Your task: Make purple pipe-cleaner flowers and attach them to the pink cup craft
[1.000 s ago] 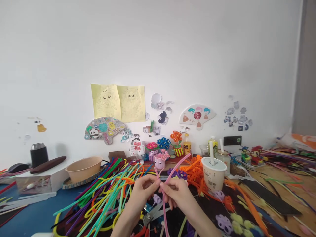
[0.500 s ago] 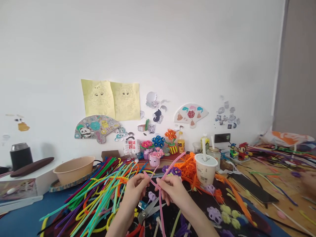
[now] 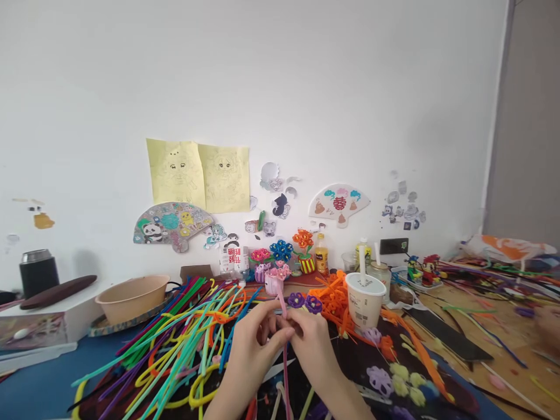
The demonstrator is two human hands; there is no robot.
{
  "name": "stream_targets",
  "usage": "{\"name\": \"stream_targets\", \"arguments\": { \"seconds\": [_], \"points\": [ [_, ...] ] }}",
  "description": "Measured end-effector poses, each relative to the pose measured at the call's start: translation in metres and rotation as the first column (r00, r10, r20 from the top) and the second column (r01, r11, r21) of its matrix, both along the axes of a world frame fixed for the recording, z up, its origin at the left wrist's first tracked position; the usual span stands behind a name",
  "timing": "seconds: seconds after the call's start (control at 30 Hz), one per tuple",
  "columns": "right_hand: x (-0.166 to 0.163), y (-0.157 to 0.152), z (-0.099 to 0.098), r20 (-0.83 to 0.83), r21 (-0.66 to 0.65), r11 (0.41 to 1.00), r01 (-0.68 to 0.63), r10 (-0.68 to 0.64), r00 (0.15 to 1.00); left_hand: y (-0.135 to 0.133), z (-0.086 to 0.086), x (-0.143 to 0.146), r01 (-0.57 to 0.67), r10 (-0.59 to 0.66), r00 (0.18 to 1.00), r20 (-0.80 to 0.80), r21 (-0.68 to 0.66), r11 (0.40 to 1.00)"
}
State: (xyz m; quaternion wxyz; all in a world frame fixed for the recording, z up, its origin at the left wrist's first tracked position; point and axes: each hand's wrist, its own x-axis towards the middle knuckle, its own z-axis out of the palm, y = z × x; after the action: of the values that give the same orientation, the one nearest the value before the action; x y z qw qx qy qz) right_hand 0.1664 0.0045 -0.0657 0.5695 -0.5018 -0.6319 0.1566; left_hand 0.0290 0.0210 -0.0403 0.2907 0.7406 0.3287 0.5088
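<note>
Pink pipe cleaners (image 3: 286, 373) run through my fingers, with one end pointing up above the hands and a long strand hanging down toward me. My left hand (image 3: 258, 338) pinches them from the left, its thumb laid across the front. From the right, my right hand (image 3: 311, 341) closes on the same spot, fingertips touching the left ones. The exact crossing of the strands is hidden behind the fingers. Scissors (image 3: 279, 370) lie beneath, mostly covered by my hands. Behind stands a small pink pot of pink flowers (image 3: 274, 283), with purple flowers (image 3: 305, 302) beside it.
Many coloured pipe cleaners (image 3: 175, 350) spread over the left. Orange pipe cleaners (image 3: 335, 300) and a paper cup with a straw (image 3: 365, 297) stand right. A phone (image 3: 448, 335), finished flowers (image 3: 380, 380) and a tan bowl (image 3: 131, 298) also surround the work area. Another person's hand (image 3: 549, 326) shows far right.
My hands have come together, and the crossed pink pipe cleaners are now gathered between the fingertips. The upper end, which leaned right, now points nearly straight up. The scissors are more covered.
</note>
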Motion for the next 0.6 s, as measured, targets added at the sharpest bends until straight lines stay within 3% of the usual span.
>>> {"name": "stream_targets", "arguments": {
  "seconds": [0.17,0.37,0.5,0.6],
  "points": [
    [-0.007,0.000,-0.001,0.068,-0.017,0.998,-0.052,0.053,0.996,-0.001,-0.001,-0.006,-0.178,0.174,0.982,0.069,0.053,0.983],
    [-0.009,0.005,-0.005,-0.035,-0.130,0.967,-0.218,0.215,0.976,0.013,0.000,-0.028,-0.372,0.367,0.886,0.283,-0.038,0.928],
    [-0.006,0.001,-0.002,-0.179,-0.226,0.892,-0.392,0.357,0.917,0.018,0.002,-0.037,-0.374,0.399,0.823,0.404,-0.143,0.916],
    [-0.001,-0.007,0.004,-0.362,-0.259,0.761,-0.594,0.494,0.790,0.020,0.002,-0.036,-0.264,0.350,0.822,0.450,-0.245,0.933]
  ]
}}
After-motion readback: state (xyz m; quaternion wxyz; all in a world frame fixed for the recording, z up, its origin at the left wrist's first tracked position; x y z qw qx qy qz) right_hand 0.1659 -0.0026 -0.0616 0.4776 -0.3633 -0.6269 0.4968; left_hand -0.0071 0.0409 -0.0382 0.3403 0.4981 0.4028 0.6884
